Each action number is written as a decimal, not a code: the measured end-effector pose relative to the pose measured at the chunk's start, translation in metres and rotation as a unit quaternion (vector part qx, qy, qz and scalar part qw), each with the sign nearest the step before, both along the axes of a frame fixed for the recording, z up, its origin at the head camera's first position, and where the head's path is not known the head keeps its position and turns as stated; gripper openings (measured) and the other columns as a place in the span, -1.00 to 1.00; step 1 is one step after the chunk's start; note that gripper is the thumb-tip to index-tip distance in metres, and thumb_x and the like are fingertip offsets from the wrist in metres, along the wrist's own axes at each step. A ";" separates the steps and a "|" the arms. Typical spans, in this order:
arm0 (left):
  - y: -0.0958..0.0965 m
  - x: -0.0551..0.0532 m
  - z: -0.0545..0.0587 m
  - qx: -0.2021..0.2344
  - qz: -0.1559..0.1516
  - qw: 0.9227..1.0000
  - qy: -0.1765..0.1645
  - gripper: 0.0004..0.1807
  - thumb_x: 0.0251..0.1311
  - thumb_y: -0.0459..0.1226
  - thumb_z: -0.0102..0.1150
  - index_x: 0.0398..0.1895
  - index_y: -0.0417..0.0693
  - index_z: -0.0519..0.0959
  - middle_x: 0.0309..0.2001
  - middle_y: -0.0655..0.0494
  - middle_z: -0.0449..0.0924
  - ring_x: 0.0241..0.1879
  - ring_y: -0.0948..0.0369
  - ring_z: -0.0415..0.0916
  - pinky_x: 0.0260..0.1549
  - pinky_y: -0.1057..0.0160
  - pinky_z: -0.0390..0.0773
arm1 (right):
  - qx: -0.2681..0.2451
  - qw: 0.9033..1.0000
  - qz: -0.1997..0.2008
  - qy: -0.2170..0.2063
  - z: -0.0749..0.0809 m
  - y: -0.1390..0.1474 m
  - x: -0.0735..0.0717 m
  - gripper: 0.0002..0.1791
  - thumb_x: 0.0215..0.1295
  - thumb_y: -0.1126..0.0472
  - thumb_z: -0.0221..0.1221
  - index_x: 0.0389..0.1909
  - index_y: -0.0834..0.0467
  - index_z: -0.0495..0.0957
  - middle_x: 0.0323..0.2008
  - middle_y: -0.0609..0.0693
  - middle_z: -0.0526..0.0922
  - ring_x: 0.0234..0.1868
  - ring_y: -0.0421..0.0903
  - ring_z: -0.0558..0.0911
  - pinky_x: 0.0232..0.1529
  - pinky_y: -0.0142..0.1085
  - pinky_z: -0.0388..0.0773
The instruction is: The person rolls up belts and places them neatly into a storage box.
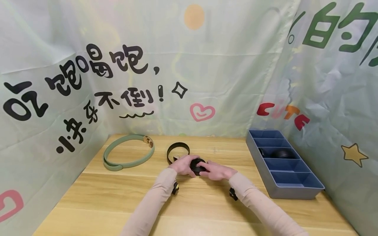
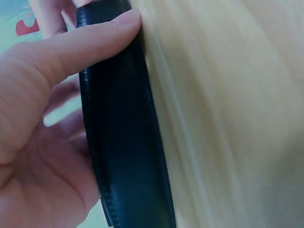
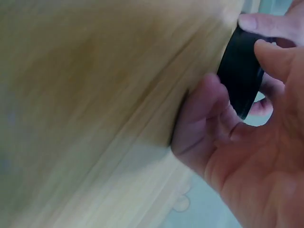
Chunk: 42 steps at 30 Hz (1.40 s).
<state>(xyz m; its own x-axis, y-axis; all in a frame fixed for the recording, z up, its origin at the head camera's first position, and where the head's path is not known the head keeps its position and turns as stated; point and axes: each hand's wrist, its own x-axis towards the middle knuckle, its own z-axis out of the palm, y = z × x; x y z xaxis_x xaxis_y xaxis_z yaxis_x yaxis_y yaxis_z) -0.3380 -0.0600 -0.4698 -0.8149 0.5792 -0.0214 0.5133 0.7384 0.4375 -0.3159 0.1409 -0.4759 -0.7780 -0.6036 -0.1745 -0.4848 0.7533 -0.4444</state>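
A black leather belt (image 1: 195,166) is wound into a tight coil that stands on its edge side-down on the table, spiral facing up. My left hand (image 1: 183,165) holds the coil from the left, and the left wrist view shows its thumb laid across the stitched strap (image 2: 124,142). From the right, my right hand (image 1: 218,171) grips the coil, one finger over its top and the thumb on its side. Just behind the left hand lies a loose black strap loop (image 1: 178,143) with a metal buckle partly hidden; whether it joins the coil I cannot tell.
A green belt (image 1: 107,161) with a gold buckle lies in a wide loop at the left. On the right stands a blue-grey divided box (image 1: 267,177); its middle compartment holds a rolled black belt (image 1: 283,153). Printed cloth walls (image 1: 177,121) border the wooden table (image 1: 195,209).
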 end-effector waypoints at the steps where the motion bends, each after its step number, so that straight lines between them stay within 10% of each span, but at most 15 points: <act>1: 0.001 0.000 -0.001 0.004 0.005 1.000 0.006 -0.12 -0.22 -0.17 0.63 0.29 -0.01 0.44 0.18 0.03 0.56 0.16 0.07 0.50 0.17 0.10 0.46 | -0.004 1.000 -0.001 0.000 0.000 0.000 0.000 -0.57 0.52 0.02 -0.03 0.34 -0.04 0.33 0.08 0.22 0.47 0.02 0.00 0.51 0.09 -0.03 0.45; 7: 0.007 0.001 -0.004 -0.014 0.016 0.999 0.038 -0.11 -0.20 0.05 0.58 0.26 0.01 0.44 0.17 0.03 0.56 0.16 0.07 0.50 0.15 0.08 0.47 | -0.019 0.999 0.010 0.025 -0.001 0.001 0.000 -0.63 0.54 0.12 -0.06 0.29 0.07 0.38 0.06 0.24 0.55 0.03 0.07 0.56 0.08 0.01 0.48; 14: 0.004 0.002 -0.001 -0.033 -0.024 0.999 -0.009 -0.07 0.07 -0.15 0.43 0.51 0.01 0.17 0.45 -0.02 0.23 0.40 -0.02 0.24 0.31 -0.02 0.30 | -0.025 0.999 0.006 0.021 0.002 0.003 0.001 -0.64 0.54 0.23 -0.08 0.29 0.06 0.37 0.12 0.24 0.52 0.12 0.10 0.55 0.14 0.03 0.47; 23: 0.008 -0.005 -0.007 -0.008 0.000 0.999 0.038 -0.31 -0.14 -0.07 0.58 0.09 -0.01 0.47 0.00 0.05 0.59 0.03 0.11 0.53 0.10 0.13 0.49 | -0.040 0.998 0.011 0.051 -0.002 -0.004 0.002 -0.67 0.52 0.21 -0.03 0.23 0.10 0.41 -0.01 0.19 0.60 -0.03 0.00 0.59 0.03 -0.04 0.51; 30: 0.006 -0.002 -0.008 -0.032 0.015 0.999 0.035 -0.06 -0.03 0.08 0.46 0.40 -0.03 0.29 0.37 -0.10 0.36 0.36 -0.02 0.32 0.29 0.00 0.35 | -0.042 0.998 0.007 0.047 -0.001 -0.004 0.002 -0.75 0.52 0.23 -0.04 0.14 0.06 0.40 -0.09 0.14 0.61 -0.14 -0.06 0.58 -0.11 -0.12 0.50; 42: 0.008 -0.003 -0.009 -0.011 -0.001 1.000 0.009 -0.07 -0.01 -0.02 0.49 0.39 -0.12 0.26 0.29 -0.08 0.43 0.27 0.04 0.40 0.27 0.09 0.38 | -0.032 0.998 -0.018 0.046 -0.004 -0.008 0.004 -0.78 0.51 0.06 -0.01 0.05 0.03 0.40 -0.29 0.03 0.52 -0.33 -0.11 0.48 -0.29 -0.23 0.42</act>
<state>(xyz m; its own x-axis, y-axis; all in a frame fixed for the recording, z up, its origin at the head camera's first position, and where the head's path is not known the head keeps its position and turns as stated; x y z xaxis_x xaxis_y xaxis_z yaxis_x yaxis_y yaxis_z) -0.3411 -0.0520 -0.4786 -0.8137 0.5809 -0.0198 0.5227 0.7462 0.4124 -0.3122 0.1331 -0.4795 -0.8100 -0.5830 -0.0631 -0.4996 0.7424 -0.4464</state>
